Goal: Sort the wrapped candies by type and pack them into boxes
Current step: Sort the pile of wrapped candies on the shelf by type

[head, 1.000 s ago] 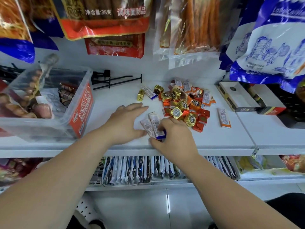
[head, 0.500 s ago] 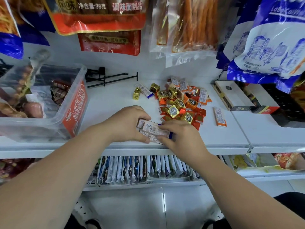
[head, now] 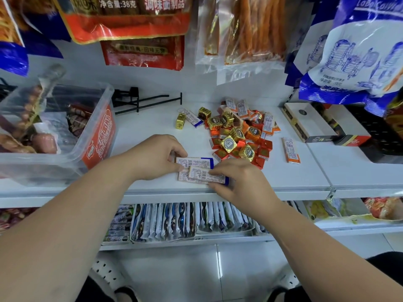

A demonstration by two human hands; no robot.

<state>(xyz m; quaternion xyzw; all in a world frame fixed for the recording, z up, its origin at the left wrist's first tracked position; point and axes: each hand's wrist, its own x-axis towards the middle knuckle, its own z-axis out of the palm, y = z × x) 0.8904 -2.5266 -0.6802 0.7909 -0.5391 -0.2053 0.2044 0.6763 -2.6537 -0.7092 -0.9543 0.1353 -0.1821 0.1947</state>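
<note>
Hands meet at the front edge of the white shelf (head: 148, 125), both on a small stack of blue sticks (head: 196, 170): flat wrapped candies, printed white backs up, blue at their right ends, 3 as far as can be counted, overlapping and lying crosswise. The left hand (head: 157, 158) has its fingers curled, and its thumb and fingertips pinch the stack's left ends. The right hand (head: 239, 182) comes from the other side with its fingers bent, index tip on top of the stack and thumb at its near edge, clamped on the right ends. The stack rests on the shelf just short of the lip. Just behind the right hand lies the pile (head: 237, 136) of unsorted candies: gold foil cubes, orange squares and orange-ended sticks mixed together. At the pile's left edge 1 gold cube (head: 180, 124) stands apart, with 1 more blue stick (head: 192, 117) just beside it. To the pile's right 1 orange stick (head: 291, 150) lies alone. Farther right an open box (head: 314, 127) sits on the shelf, its white tray showing; what it holds cannot be told. A clear bin (head: 96, 136) of sausages stands at the left, well apart from the pile, and a black hook (head: 144, 101) lies by the wall between bin and pile. Snack bags (head: 130, 18) hang above; sachets (head: 174, 221) fill the shelf below.
</note>
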